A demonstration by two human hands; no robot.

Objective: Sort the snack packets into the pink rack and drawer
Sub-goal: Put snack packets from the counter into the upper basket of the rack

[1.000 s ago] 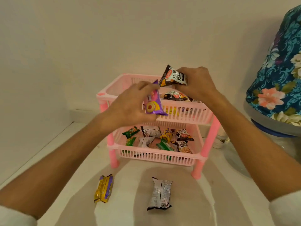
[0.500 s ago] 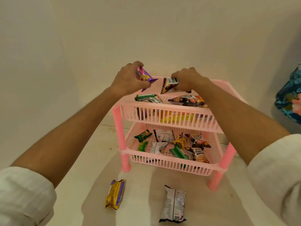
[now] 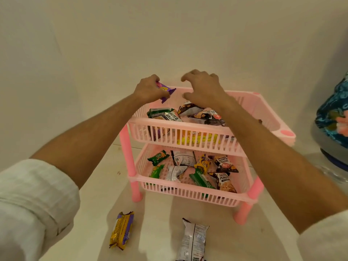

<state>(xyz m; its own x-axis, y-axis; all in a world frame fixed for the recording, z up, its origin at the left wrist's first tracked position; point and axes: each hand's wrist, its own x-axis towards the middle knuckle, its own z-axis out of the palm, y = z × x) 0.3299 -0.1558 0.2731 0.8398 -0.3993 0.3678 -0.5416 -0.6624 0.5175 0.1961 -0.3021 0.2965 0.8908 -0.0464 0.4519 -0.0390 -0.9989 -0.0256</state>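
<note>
A two-tier pink rack (image 3: 188, 127) stands against the wall with several snack packets in both baskets. My left hand (image 3: 148, 89) hovers over the back left of the top basket, shut on a purple packet (image 3: 165, 90). My right hand (image 3: 203, 87) is above the top basket with fingers spread and nothing in them. A black salted peanuts packet (image 3: 190, 108) lies just below that hand among the others. On the floor in front lie a yellow-purple packet (image 3: 122, 229) and a silver-white packet (image 3: 193, 240).
A container in a blue floral cover (image 3: 333, 117) stands at the right, close to the rack's right side. The walls meet in a corner behind and to the left of the rack. The lower basket (image 3: 190, 193) holds green, silver and peanut packets.
My right hand has let go of the black peanuts packet, which now lies in the top basket, and its fingers have spread. My left hand still holds the purple packet over the top basket.
</note>
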